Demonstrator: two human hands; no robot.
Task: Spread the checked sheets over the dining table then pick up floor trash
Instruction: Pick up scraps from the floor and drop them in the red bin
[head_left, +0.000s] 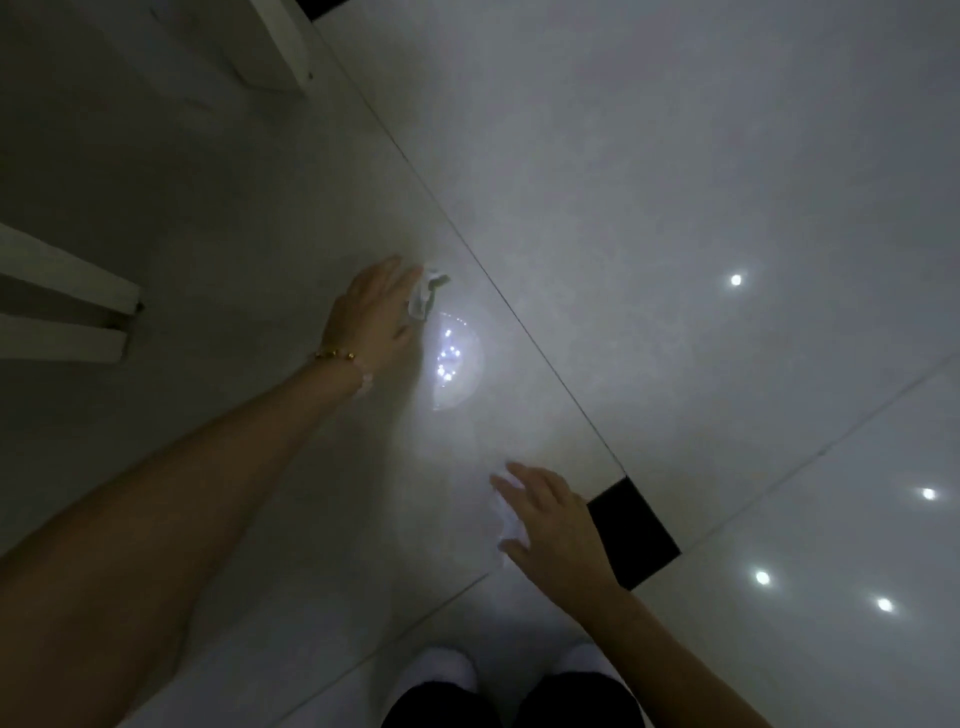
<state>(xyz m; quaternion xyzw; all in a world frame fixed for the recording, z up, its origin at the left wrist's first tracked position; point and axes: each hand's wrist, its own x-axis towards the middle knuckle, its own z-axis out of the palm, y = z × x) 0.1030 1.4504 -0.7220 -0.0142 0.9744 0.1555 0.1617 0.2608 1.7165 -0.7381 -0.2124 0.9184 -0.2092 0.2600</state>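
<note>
Two crumpled white scraps of paper lie on the glossy pale floor tiles (623, 182). My left hand (371, 312) reaches down with its fingers stretched out, and the fingertips touch the far scrap of paper (427, 293). My right hand (550, 519) hovers with its fingers spread over the near scrap of paper (506, 514), partly covering it. Neither hand has closed around its scrap. The checked sheets and the table top are out of view.
White furniture legs stand at the left (67, 296) and at the top (280, 52). A small black inset tile (631, 535) lies right of my right hand. Ceiling lights reflect off the floor (452, 358). My feet in white footwear (447, 670) show at the bottom.
</note>
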